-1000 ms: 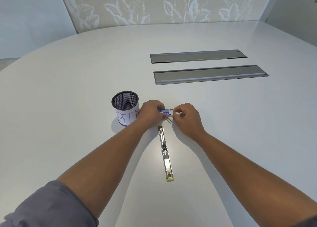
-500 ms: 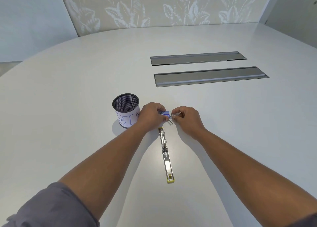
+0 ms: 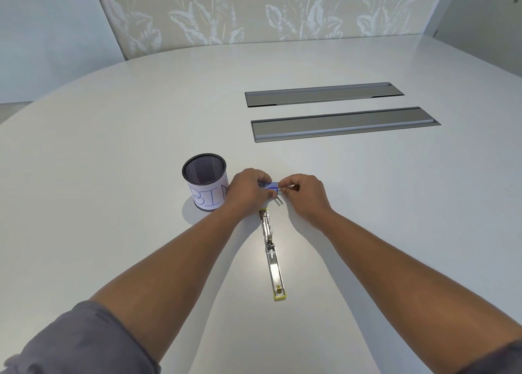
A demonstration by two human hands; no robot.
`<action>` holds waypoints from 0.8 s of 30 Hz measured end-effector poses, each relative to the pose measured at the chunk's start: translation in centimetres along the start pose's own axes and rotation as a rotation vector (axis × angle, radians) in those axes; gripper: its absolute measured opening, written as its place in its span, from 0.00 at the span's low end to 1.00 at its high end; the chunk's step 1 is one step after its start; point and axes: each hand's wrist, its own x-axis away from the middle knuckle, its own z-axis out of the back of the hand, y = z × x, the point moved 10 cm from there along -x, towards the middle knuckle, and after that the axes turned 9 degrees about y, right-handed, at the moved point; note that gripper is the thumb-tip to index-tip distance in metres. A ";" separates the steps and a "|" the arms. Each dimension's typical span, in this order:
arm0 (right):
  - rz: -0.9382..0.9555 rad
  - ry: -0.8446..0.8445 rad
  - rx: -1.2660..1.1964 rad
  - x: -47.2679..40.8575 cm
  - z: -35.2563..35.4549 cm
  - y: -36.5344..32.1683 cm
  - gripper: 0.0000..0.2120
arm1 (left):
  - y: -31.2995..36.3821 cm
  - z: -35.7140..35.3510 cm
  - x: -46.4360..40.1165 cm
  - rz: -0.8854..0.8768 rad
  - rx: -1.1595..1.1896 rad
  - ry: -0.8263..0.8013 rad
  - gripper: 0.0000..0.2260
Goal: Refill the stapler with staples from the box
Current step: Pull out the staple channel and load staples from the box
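Observation:
A small blue staple box [image 3: 270,186] is held just above the white table between my two hands. My left hand [image 3: 248,190] grips its left part. My right hand [image 3: 303,194] pinches its right end, where something small and pale shows between the fingertips. A short strip of staples [image 3: 278,201] lies on the table right under the box. The stapler [image 3: 271,253] lies flat and opened out lengthwise in front of the hands, its metal channel facing up and its yellow end nearest me.
A black mesh cup [image 3: 204,181] with a paper label reading "BIN" stands just left of my left hand. Two long grey cable hatches [image 3: 344,125] are set into the table [image 3: 113,175] farther back. A patterned wall panel rises behind the table's far edge.
Both hands stay at the box with only slight finger movement. The view has shifted a little.

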 end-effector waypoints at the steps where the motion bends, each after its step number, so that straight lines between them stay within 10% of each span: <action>1: -0.004 0.003 -0.005 0.0 0.0 0.0 0.06 | 0.0 0.0 0.0 -0.001 0.002 -0.003 0.15; 24: 0.061 0.002 -0.004 0.5 0.2 -0.6 0.08 | -0.1 -0.3 -0.2 0.000 0.020 -0.007 0.16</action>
